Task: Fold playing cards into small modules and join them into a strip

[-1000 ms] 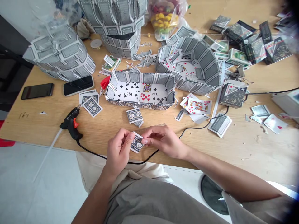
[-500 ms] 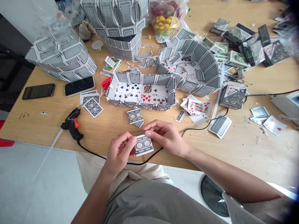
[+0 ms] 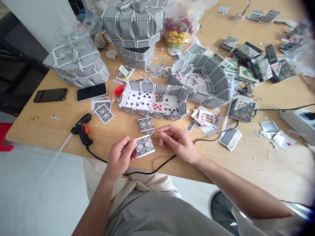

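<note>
My left hand (image 3: 121, 154) pinches a folded playing card (image 3: 144, 146) between thumb and fingers, its blue patterned back facing up. My right hand (image 3: 176, 142) is just to the right of that card and apart from it, with loosely curled fingers and nothing visible in them. Beyond the hands, another folded card (image 3: 145, 124) lies on the table, partly over a further card piece. Behind it stands a long open tray (image 3: 154, 113) built from playing cards, its floor showing clubs and hearts.
A hot glue gun (image 3: 82, 129) rests at the left near loose cards (image 3: 104, 113) and two phones (image 3: 92, 91). Its black cord (image 3: 157, 169) runs between me and the cards. A rounded card basket (image 3: 209, 98), card boxes (image 3: 263, 70) and scraps lie at the right; tall card structures (image 3: 134, 29) stand behind.
My right hand has let go of the folded card and drawn away from it. My left hand has the card, now slightly farther left. The view has shifted a little.
</note>
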`<state>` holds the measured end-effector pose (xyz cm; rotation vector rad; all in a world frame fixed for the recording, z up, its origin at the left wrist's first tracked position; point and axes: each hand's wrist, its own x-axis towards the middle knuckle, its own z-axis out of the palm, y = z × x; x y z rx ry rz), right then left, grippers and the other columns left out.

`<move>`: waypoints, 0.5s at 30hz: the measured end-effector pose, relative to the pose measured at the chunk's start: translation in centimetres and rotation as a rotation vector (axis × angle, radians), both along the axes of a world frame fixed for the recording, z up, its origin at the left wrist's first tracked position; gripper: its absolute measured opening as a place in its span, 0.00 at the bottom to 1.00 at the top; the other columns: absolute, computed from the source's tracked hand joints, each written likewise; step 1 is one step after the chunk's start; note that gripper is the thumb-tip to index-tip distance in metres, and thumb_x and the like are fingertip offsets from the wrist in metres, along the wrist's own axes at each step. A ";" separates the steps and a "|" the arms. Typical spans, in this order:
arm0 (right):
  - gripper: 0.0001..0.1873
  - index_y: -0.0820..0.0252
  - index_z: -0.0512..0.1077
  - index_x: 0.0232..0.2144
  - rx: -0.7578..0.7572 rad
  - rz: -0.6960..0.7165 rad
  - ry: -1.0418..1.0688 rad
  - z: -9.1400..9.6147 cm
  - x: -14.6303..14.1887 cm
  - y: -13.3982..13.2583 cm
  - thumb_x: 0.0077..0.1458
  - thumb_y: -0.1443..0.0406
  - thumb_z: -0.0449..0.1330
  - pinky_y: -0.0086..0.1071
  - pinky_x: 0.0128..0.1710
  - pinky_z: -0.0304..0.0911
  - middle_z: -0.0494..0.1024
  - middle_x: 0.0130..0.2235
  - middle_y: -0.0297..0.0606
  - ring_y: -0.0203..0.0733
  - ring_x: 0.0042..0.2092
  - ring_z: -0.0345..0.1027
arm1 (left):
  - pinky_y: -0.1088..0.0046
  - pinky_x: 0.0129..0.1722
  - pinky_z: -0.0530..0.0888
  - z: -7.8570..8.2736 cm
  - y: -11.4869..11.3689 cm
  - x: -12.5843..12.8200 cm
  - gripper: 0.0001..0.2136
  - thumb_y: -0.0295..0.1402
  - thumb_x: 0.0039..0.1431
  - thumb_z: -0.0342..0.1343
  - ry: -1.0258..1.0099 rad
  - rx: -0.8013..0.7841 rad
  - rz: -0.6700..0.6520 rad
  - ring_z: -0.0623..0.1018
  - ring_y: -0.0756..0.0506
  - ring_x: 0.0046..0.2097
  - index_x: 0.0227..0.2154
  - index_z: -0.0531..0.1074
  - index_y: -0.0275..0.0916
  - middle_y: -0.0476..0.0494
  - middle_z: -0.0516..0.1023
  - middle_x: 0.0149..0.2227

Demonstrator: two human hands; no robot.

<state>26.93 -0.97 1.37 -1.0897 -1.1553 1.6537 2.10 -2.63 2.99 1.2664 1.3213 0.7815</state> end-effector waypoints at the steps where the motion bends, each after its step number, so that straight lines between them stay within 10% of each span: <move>1: 0.23 0.61 0.75 0.48 0.015 -0.012 -0.036 0.0 0.1 0.2 0.67 0.47 0.65 0.30 0.27 0.61 0.76 0.28 0.33 0.36 0.27 0.66 | 0.77 0.23 0.67 0.0 0.1 -0.5 0.19 0.46 0.74 0.53 0.016 0.016 0.018 0.72 0.50 0.24 0.28 0.68 0.41 0.51 0.73 0.22; 7: 0.17 0.58 0.74 0.38 0.132 -0.044 -0.204 -0.1 0.0 0.7 0.63 0.50 0.67 0.31 0.23 0.40 0.59 0.21 0.23 0.32 0.22 0.45 | 0.77 0.25 0.69 -1.1 1.2 -2.6 0.19 0.48 0.75 0.51 0.135 0.093 0.041 0.74 0.50 0.25 0.30 0.68 0.42 0.51 0.75 0.23; 15: 0.10 0.57 0.73 0.49 0.317 -0.038 -0.516 0.8 -1.0 0.2 0.68 0.62 0.62 0.30 0.25 0.49 0.54 0.24 0.21 0.33 0.24 0.48 | 0.77 0.25 0.67 -2.3 1.9 -3.2 0.20 0.49 0.76 0.48 0.093 0.135 -0.010 0.73 0.50 0.24 0.30 0.66 0.43 0.53 0.74 0.22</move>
